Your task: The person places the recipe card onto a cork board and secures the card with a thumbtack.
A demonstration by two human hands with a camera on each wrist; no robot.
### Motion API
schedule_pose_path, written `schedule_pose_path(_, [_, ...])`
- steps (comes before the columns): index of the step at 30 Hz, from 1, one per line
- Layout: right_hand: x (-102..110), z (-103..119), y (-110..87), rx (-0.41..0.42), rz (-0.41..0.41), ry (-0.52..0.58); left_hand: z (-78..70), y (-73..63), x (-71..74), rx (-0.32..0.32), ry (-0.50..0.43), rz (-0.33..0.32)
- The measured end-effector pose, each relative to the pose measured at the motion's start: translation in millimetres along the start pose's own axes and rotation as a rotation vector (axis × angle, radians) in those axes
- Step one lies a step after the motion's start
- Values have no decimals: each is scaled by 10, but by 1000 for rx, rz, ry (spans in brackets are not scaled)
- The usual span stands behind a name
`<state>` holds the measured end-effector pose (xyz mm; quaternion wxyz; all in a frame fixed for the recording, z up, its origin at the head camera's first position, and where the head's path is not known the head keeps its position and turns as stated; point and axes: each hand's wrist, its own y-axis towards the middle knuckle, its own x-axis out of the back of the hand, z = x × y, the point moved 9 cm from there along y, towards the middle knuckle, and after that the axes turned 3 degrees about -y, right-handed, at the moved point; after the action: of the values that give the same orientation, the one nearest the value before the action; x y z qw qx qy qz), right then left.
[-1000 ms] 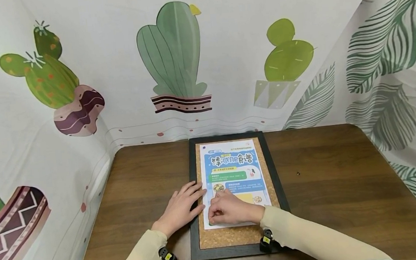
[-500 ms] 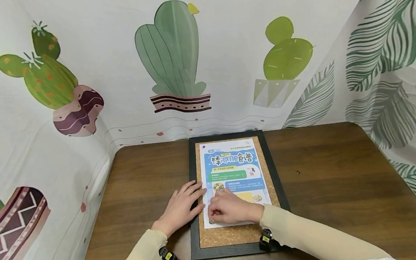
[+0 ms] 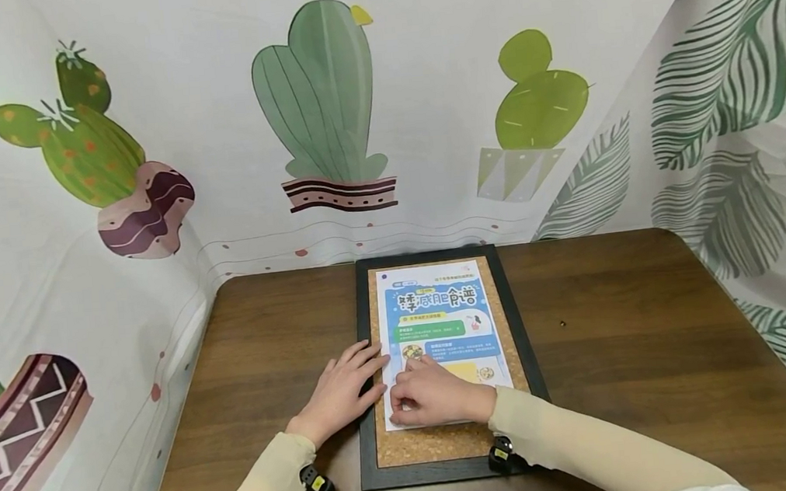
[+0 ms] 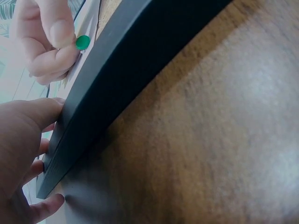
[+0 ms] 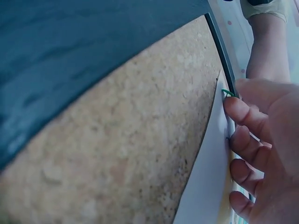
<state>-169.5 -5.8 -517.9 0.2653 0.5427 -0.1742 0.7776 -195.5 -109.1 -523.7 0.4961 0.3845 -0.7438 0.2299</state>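
Note:
A printed poster (image 3: pixel 435 327) lies on a cork board (image 3: pixel 421 447) inside a black frame (image 3: pixel 455 472). My right hand (image 3: pixel 434 394) is over the poster's lower left corner, its thumb and forefinger pinching a small green thumbtack (image 4: pixel 82 43). Seen from the right wrist, the green tack (image 5: pixel 227 93) stands close above the paper (image 5: pixel 205 163), between the tips of thumb and forefinger. My left hand (image 3: pixel 341 393) rests with spread fingers on the frame's left side, fingertips reaching the poster's edge. In the left wrist view its thumb and fingers lie along the frame's side.
A purple tack (image 3: pixel 385 276) sits in the poster's upper left corner. On the brown wooden table (image 3: pixel 627 350), a tiny dark speck (image 3: pixel 562 323) shows to the right of the frame. A cloth with printed cacti (image 3: pixel 334 95) hangs behind the table.
My right fingertips have shifted slightly left at the poster's lower left corner, and the green tack no longer shows in the head view. My left hand stays in place.

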Motion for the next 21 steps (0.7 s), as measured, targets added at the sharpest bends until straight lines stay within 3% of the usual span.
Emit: schedule_pose_path(21, [-1, 0, -33, 1, -10, 54, -19, -1, 12, 8, -6, 1])
